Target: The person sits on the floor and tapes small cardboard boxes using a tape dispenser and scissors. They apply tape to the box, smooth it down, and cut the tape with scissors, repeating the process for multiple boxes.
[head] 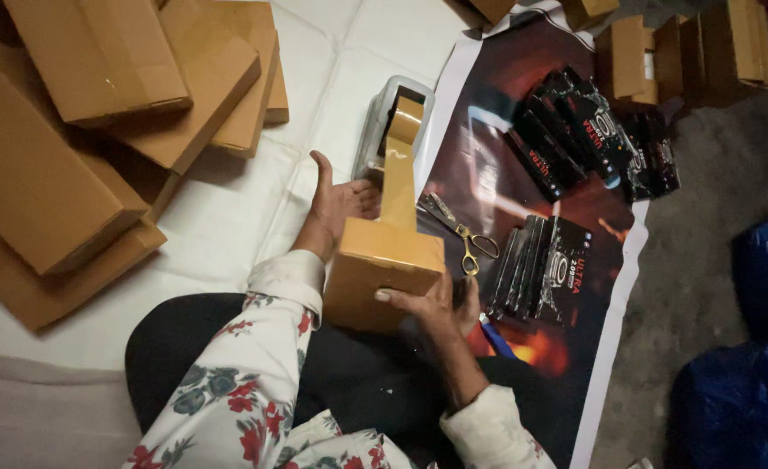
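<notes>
A small brown cardboard box (375, 269) rests on my lap. My right hand (432, 304) grips its near right corner. A strip of brown packing tape (399, 178) runs from the box top up to a tape dispenser (393, 113) lying on the white sheet. My left hand (336, 201) holds the box's far left side beside the tape strip, thumb raised. Both sleeves are white with red flowers.
Several sealed brown boxes (97, 130) are piled at the left on the white sheet (254, 208). Scissors with yellow handles (462, 234) lie on a dark poster, with black packets (545, 265) and more (592, 130) beyond. More cartons (688, 52) stand top right; blue bags (749, 347) at right.
</notes>
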